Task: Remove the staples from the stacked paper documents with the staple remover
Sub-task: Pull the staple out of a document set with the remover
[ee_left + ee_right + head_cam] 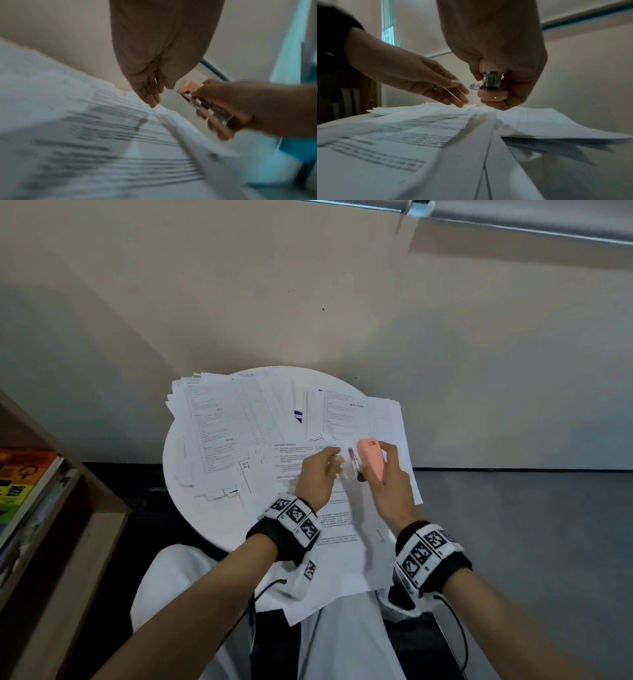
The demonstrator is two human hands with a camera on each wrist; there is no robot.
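Staple remover (371, 460) raised over documents (329, 508).
Your right hand (392, 491) grips it, fingers wrapped; your left hand (317, 479), fingers straight, empty, touches the near paper's far edge.

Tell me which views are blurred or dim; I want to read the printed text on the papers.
Head view: bright, the printed white paper sheets fairly sharp but small, motion smear around the pink staple remover. Left wrist view: heavy streaking, text unreadable. Right wrist view: dim, near text soft; both hands, left hand and right hand, backlit.
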